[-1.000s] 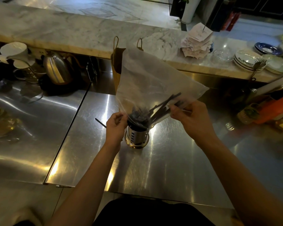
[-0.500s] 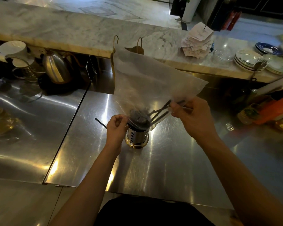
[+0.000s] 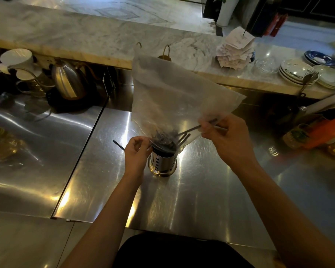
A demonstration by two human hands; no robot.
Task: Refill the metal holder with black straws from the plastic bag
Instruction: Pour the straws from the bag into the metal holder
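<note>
1. Your left hand point(image 3: 135, 151) pinches the edge of the plastic bag point(image 3: 174, 97) right at the rim of the metal holder point(image 3: 162, 163).
2. Your right hand point(image 3: 228, 140) grips the bag's lower side, pinching a couple of black straws point(image 3: 184, 138) through the film.
3. The bag is upturned, mouth down over the holder. Straws bunch at its top, and a few slant toward your right hand.
4. The holder stands upright on the steel counter point(image 3: 201, 190). One loose straw point(image 3: 118, 145) lies just left of your left hand.

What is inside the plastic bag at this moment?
Black straws lie at the low end of the plastic bag, above the metal holder. The bag covers the holder's opening, so its contents cannot be seen.
</note>
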